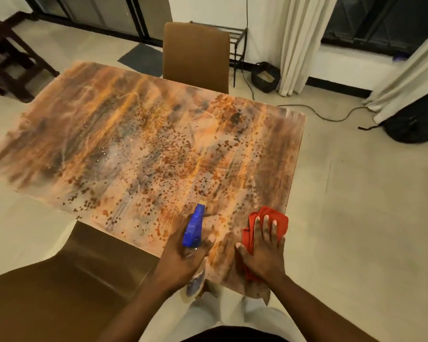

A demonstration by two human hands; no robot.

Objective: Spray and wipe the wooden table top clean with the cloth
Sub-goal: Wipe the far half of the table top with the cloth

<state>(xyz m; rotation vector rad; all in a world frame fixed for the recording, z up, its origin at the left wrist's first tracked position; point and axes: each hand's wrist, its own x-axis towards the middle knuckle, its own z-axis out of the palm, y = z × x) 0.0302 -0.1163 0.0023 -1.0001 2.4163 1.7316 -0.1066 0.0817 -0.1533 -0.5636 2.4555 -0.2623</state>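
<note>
The right grip, fingers flat, presses the cloth on the bench; droplets lie ahead and leftward of it. The left grip clamps the bottle.

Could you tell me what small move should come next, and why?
Probably slide the right hand and red cloth, at the near corner, forward across the table top: droplets already cover it, and the left hand holds the spray bottle.

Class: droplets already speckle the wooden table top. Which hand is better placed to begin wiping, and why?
Right. The right hand presses flat on the crumpled red cloth at the near corner of the wooden table top; the left hand grips the blue-triggered clear spray bottle.
</note>
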